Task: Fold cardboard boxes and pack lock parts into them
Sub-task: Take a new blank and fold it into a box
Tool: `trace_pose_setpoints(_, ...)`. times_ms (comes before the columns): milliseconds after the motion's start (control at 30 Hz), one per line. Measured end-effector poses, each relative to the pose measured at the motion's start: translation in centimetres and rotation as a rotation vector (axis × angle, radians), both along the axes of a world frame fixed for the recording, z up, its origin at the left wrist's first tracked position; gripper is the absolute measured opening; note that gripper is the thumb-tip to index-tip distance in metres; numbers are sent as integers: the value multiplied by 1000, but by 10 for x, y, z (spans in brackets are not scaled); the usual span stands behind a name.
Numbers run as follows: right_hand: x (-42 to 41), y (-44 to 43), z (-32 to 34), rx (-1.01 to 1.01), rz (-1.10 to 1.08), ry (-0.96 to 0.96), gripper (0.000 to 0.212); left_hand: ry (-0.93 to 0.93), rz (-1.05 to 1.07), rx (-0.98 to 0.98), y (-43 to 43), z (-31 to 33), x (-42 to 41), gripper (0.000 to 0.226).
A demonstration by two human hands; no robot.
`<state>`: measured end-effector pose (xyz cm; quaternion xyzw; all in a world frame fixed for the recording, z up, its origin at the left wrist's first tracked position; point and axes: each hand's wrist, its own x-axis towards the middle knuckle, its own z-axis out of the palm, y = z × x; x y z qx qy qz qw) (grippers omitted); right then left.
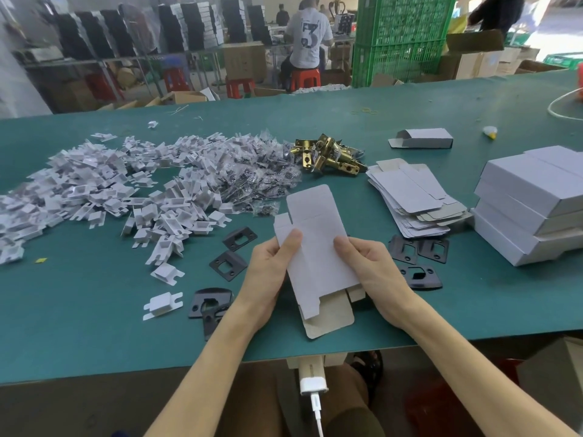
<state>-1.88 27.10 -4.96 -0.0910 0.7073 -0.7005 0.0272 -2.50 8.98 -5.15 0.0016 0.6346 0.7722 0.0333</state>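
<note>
Both edges of the flat carton blank (pixel 315 241) are pinched, your left hand (pixel 271 272) on one, your right hand (pixel 367 263) on the other, over the green surface (pixel 94 310); black strike plates (pixel 228 264) lie beside each hand.

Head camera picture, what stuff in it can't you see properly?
1. Head view: black plate, partly under the wrist of the left hand.
2. Head view: white box stack, cut off by the right edge.
3. Head view: small clear bags, contents too small to tell.
</note>
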Motion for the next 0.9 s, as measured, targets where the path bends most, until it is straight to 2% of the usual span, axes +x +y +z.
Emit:
trace_pose_setpoints(167,-2,2,-2,-74,-104,-25,45,55,-30,-42,1,-1,0,37)
trace_pose_setpoints(267,-4,3,-2,-136,-168,-56,54,124,-42,-111,3,-1,2,34)
trace_pose_setpoints(367,-5,2,-4,-84,-128,-68,61,100,-86,-90,4,-1,4,26)
trace_pose_setpoints(567,-4,3,-3,-113,-10,-74,53,45,-48,-71,1,2,4,24)
trace_pose_setpoints(733,-4,2,-6,-59,-14,-45,36,41,-47,-60,1,2,6,22)
trace_pose_setpoints(900,-6,5,-8,-102,-34,-41,34,24,-113,-65,2,3,6,27)
